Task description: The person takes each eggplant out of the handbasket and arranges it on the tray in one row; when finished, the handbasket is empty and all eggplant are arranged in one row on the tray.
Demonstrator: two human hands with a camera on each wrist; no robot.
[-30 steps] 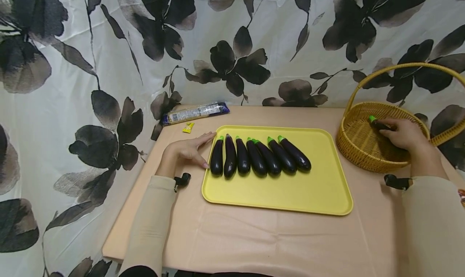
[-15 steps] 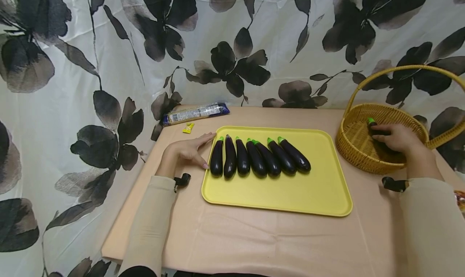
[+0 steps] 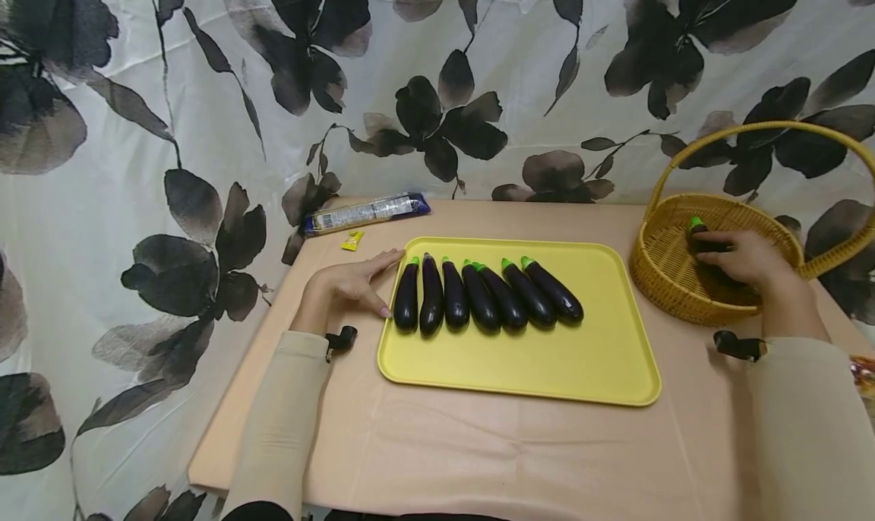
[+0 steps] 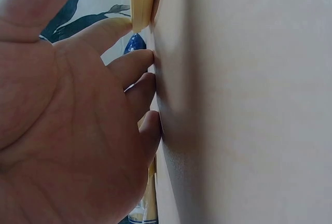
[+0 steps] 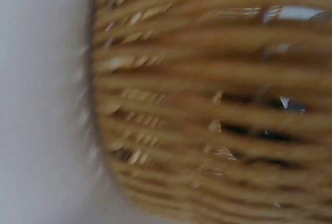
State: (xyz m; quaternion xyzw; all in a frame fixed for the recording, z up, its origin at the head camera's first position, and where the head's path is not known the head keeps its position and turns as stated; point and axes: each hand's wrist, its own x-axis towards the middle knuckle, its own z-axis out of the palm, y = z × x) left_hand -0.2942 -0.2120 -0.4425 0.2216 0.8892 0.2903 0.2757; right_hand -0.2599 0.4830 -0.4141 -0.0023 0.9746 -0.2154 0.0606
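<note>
Several glossy dark eggplants (image 3: 507,297) with green stem ends lie side by side on the yellow tray (image 3: 519,365) in the head view. My left hand (image 3: 349,285) rests at the tray's left rim, fingers extended. In the left wrist view, fingertips touch the tray edge (image 4: 141,1) and the tabletop. Inside the wicker basket (image 3: 656,278), my right hand (image 3: 741,259) grips another eggplant (image 3: 697,226), its green tip showing and the rest mostly hidden by the fingers. The right wrist view is filled by blurred basket weave (image 5: 207,68).
A long blue-and-silver packet (image 3: 368,214) and a small yellow wrapper (image 3: 352,240) lie behind the tray's left corner. The basket's tall handle (image 3: 772,124) arches over the right hand. Something red and shiny (image 3: 863,373) shows at the right edge. A floral curtain hangs behind.
Within the basket, my right hand has shifted slightly left and down with the eggplant, whose tip has turned more upright. The left hand and tray have stayed in place.
</note>
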